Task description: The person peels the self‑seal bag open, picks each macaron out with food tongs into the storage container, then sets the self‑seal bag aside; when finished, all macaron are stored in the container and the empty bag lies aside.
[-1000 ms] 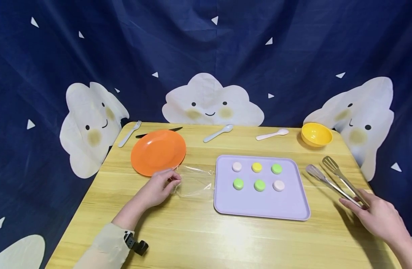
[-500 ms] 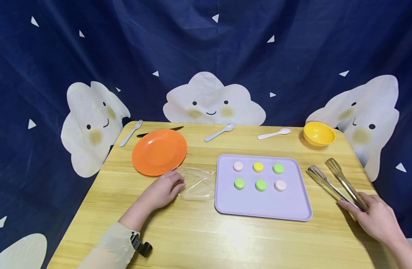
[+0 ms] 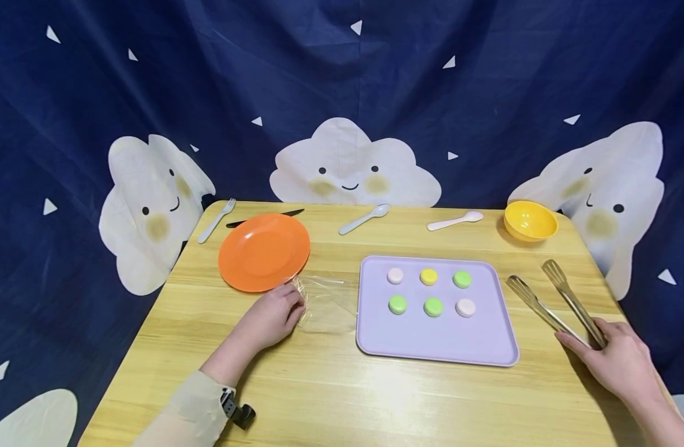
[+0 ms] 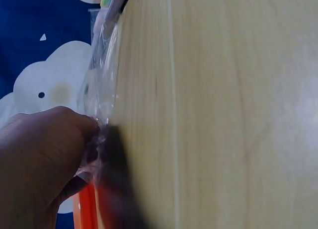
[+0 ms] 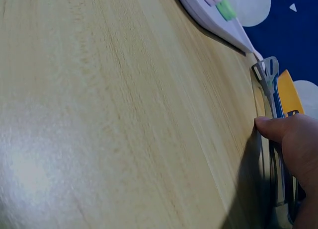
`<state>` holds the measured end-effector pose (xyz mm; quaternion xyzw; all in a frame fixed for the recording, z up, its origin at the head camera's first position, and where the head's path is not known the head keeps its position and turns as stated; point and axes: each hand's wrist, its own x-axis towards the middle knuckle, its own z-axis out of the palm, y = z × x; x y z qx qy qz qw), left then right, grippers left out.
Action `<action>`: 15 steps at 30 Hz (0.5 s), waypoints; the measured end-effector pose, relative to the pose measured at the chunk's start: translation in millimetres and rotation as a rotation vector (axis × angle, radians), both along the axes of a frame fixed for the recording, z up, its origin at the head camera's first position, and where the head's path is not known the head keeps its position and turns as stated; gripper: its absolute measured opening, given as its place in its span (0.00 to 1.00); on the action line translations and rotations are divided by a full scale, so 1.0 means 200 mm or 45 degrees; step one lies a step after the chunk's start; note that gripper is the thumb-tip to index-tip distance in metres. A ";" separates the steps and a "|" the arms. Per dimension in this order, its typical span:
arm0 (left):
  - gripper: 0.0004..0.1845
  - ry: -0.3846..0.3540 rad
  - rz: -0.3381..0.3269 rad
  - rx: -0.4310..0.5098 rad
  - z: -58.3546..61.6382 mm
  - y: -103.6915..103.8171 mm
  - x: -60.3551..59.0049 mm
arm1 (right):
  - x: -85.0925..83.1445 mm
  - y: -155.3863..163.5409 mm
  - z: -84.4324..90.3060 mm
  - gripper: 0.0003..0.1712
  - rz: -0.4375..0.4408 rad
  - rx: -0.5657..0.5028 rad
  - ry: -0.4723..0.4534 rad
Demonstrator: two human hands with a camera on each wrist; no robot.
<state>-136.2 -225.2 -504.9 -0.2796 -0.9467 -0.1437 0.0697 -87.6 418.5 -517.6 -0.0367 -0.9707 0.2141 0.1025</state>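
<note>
My left hand [image 3: 274, 315] pinches the near edge of a clear plastic bag [image 3: 329, 304]. The bag [image 4: 103, 75] stretches away from the fingers in the left wrist view, its far end by the tray. On the right, my right hand [image 3: 618, 357] grips metal serving tongs [image 3: 568, 298], their slotted ends spread apart. In the right wrist view the thumb lies along the tongs [image 5: 271, 85]. Between the hands stands a lilac tray [image 3: 431, 341] bearing two rows of toy macarons, among them a yellow macaron [image 3: 428, 277], a green macaron [image 3: 433, 307] and a pale pink macaron [image 3: 465, 307].
An orange plate [image 3: 264, 253] sits just beyond my left hand, partly over a black knife [image 3: 292, 213]. Along the table's far edge lie a fork [image 3: 216, 222], a grey-blue spoon [image 3: 364, 220], a pink spoon [image 3: 455, 221] and a yellow bowl [image 3: 531, 221].
My left hand has shifted slightly to the right with the bag, whose film has changed shape. The tongs have moved a little, still held by my right hand.
</note>
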 end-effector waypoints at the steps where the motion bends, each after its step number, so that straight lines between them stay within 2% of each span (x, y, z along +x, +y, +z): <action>1: 0.04 0.015 0.002 -0.024 0.00 0.00 0.00 | 0.00 0.00 0.00 0.36 -0.005 0.001 -0.001; 6: 0.03 0.017 0.016 -0.028 0.03 -0.01 0.02 | -0.03 0.00 0.02 0.33 -0.009 -0.017 -0.039; 10: 0.04 -0.030 0.043 0.064 0.09 -0.02 0.04 | -0.04 -0.01 0.06 0.50 -0.017 -0.055 -0.099; 12: 0.08 -0.039 0.055 0.120 0.14 -0.03 0.05 | -0.05 -0.02 0.09 0.59 -0.011 -0.076 -0.087; 15: 0.14 -0.018 0.080 0.180 0.21 -0.05 0.05 | -0.07 -0.03 0.15 0.62 0.015 -0.110 -0.017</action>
